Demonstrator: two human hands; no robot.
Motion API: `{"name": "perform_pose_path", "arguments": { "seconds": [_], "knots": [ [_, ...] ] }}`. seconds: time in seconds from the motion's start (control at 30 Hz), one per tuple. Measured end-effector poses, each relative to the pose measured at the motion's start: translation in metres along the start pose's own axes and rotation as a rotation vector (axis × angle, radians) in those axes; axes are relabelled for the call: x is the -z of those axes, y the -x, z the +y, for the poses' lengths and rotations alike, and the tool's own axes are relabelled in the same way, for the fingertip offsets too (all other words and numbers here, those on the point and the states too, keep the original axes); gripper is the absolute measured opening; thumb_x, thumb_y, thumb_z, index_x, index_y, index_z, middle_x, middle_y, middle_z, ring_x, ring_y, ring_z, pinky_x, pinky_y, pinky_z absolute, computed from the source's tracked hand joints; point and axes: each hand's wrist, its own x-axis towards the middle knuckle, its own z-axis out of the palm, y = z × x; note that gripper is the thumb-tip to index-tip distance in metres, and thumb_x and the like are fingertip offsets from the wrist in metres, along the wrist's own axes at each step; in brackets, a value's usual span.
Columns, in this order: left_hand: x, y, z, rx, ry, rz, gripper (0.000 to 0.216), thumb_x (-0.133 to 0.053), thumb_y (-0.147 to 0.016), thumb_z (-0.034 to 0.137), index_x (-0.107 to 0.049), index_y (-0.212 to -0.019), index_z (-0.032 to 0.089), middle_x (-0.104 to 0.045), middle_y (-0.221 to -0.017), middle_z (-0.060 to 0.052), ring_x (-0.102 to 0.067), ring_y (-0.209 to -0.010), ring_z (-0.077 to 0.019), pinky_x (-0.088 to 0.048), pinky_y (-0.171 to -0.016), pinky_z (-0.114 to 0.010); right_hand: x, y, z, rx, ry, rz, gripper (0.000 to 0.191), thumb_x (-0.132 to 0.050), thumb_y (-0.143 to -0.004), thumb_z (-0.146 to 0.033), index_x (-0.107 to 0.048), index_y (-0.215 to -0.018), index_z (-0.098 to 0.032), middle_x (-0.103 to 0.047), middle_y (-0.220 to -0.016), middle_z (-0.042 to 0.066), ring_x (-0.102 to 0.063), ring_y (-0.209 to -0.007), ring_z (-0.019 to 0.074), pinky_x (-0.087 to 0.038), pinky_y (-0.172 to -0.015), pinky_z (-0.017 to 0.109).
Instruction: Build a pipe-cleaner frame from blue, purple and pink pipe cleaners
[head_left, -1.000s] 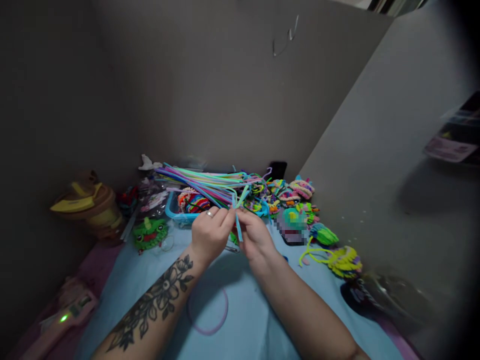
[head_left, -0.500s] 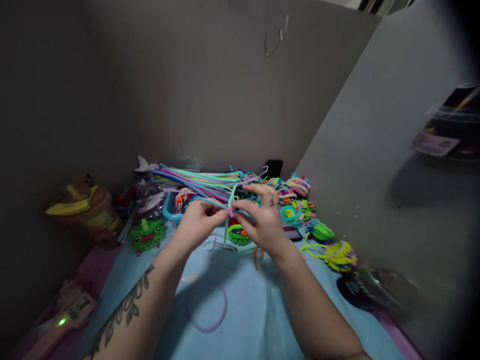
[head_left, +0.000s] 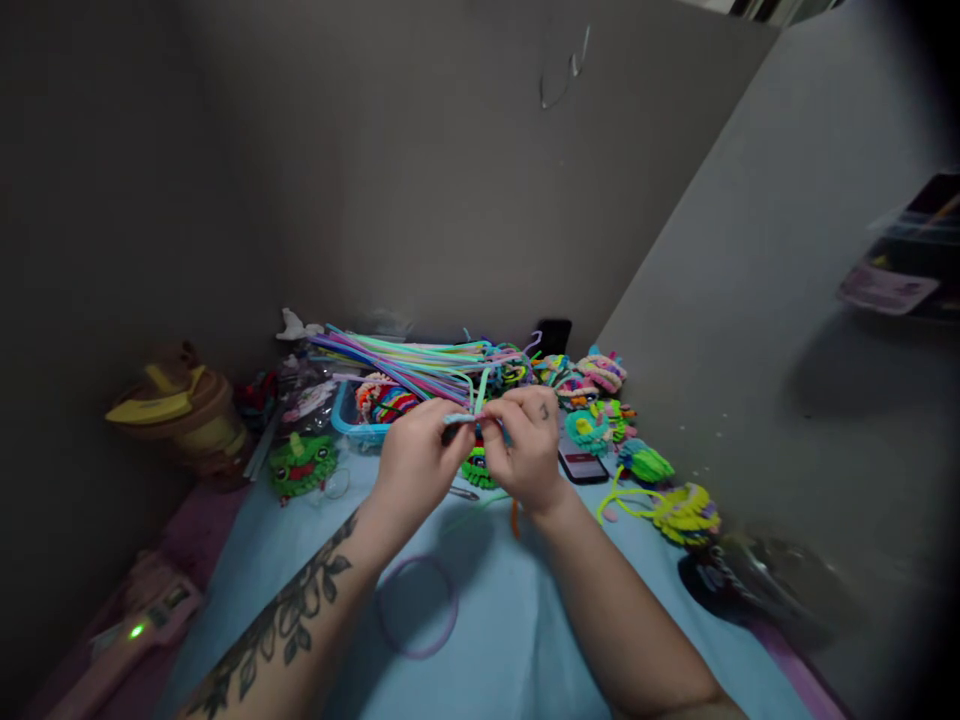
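Above the blue-covered table, my left hand is closed in a pinch on pale pipe cleaners. My right hand pinches the same pieces, with its fingertips almost touching the left ones. Mint green ends stick up between the hands, and a light blue bit shows by the left thumb. The join itself is hidden by the fingers. Below the hands lie a green fuzzy figure, partly covered, and the tip of a pair of scissors. An orange pipe cleaner is under my right wrist.
A long bundle of pastel pipe cleaners lies across a blue tray at the back. Several fuzzy figures line the right side, near a phone. A green frog-like piece sits left; a purple ring lies in front.
My hands have drawn closer together, and the right fingers have folded down around the pipe cleaners. The green strand that hung below the hands no longer shows. The view has shifted slightly.
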Motion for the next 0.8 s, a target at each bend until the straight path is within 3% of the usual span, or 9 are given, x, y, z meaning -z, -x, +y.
{"name": "perform_pose_path", "arguments": {
  "seconds": [0.13, 0.27, 0.33, 0.4, 0.5, 0.6, 0.67, 0.8],
  "knots": [
    [-0.008, 0.009, 0.000, -0.277, -0.281, 0.193, 0.011, -0.052, -0.085, 0.015, -0.062, -0.082, 0.014, -0.064, -0.070, -0.005, -0.057, -0.068, -0.0166, -0.043, -0.063, -0.027, -0.007, 0.001, -0.017, -0.382, -0.300, 0.074, 0.013, -0.050, -0.083, -0.017, -0.052, -0.071, -0.019, -0.048, -0.076, 0.002, -0.047, -0.076, 0.0166, -0.038, -0.071, 0.032],
    [-0.010, 0.012, -0.011, -0.575, -0.450, 0.282, 0.016, -0.054, -0.084, 0.012, -0.060, -0.098, 0.012, -0.067, -0.073, -0.006, -0.058, -0.066, -0.0169, -0.041, -0.060, -0.028, -0.013, 0.003, -0.028, -0.846, -0.800, 0.081, 0.016, -0.055, -0.078, -0.024, -0.046, -0.065, -0.020, -0.041, -0.067, -0.003, -0.040, -0.063, 0.0122, -0.035, -0.061, 0.026],
    [-0.011, 0.012, -0.017, -0.633, -0.483, 0.276, 0.018, -0.054, -0.084, 0.012, -0.060, -0.101, 0.012, -0.068, -0.076, -0.007, -0.058, -0.067, -0.0170, -0.041, -0.059, -0.028, -0.017, 0.003, -0.028, -1.047, -1.038, 0.056, 0.019, -0.060, -0.070, -0.027, -0.044, -0.063, -0.020, -0.039, -0.063, -0.005, -0.037, -0.057, 0.0105, -0.034, -0.057, 0.024],
    [-0.013, 0.011, -0.020, -0.599, -0.478, 0.240, 0.017, -0.052, -0.085, 0.013, -0.061, -0.099, 0.013, -0.069, -0.076, -0.006, -0.059, -0.067, -0.0164, -0.041, -0.060, -0.028, -0.019, 0.003, -0.024, -1.152, -1.147, -0.007, 0.023, -0.064, -0.065, -0.030, -0.044, -0.061, -0.020, -0.038, -0.059, -0.006, -0.034, -0.053, 0.0095, -0.032, -0.054, 0.023],
    [-0.012, 0.005, -0.020, -0.345, -0.313, 0.186, 0.016, -0.050, -0.086, 0.017, -0.065, -0.090, 0.015, -0.068, -0.075, -0.006, -0.060, -0.070, -0.0157, -0.043, -0.065, -0.027, -0.016, -0.001, -0.017, -1.081, -1.035, -0.127, 0.023, -0.063, -0.069, -0.036, -0.050, -0.062, -0.019, -0.044, -0.059, -0.004, -0.038, -0.055, 0.0105, -0.035, -0.055, 0.024],
    [-0.006, -0.003, -0.016, 0.054, -0.025, 0.120, 0.016, -0.055, -0.083, 0.024, -0.067, -0.078, 0.014, -0.067, -0.072, -0.004, -0.059, -0.070, -0.0151, -0.044, -0.065, -0.025, -0.005, -0.007, -0.013, -0.803, -0.679, -0.162, 0.016, -0.060, -0.077, -0.035, -0.060, -0.076, -0.018, -0.054, -0.075, 0.001, -0.049, -0.069, 0.0146, -0.041, -0.065, 0.028],
    [0.001, -0.008, -0.013, 0.262, 0.140, 0.040, 0.020, -0.059, -0.079, 0.030, -0.066, -0.069, 0.014, -0.065, -0.064, -0.002, -0.057, -0.062, -0.0134, -0.042, -0.057, -0.022, 0.004, -0.009, -0.011, -0.567, -0.434, -0.115, 0.010, -0.059, -0.080, -0.028, -0.063, -0.084, -0.019, -0.056, -0.083, 0.003, -0.052, -0.077, 0.0169, -0.044, -0.071, 0.031],
    [0.010, -0.014, -0.011, 0.385, 0.339, -0.131, 0.026, -0.061, -0.074, 0.036, -0.062, -0.062, 0.013, -0.056, -0.055, 0.002, -0.047, -0.050, -0.0096, -0.034, -0.046, -0.020, 0.014, -0.010, -0.006, -0.167, -0.164, -0.095, 0.015, -0.057, -0.083, -0.019, -0.065, -0.095, -0.022, -0.054, -0.092, 0.006, -0.052, -0.090, 0.0210, -0.043, -0.081, 0.037]
  ]
}}
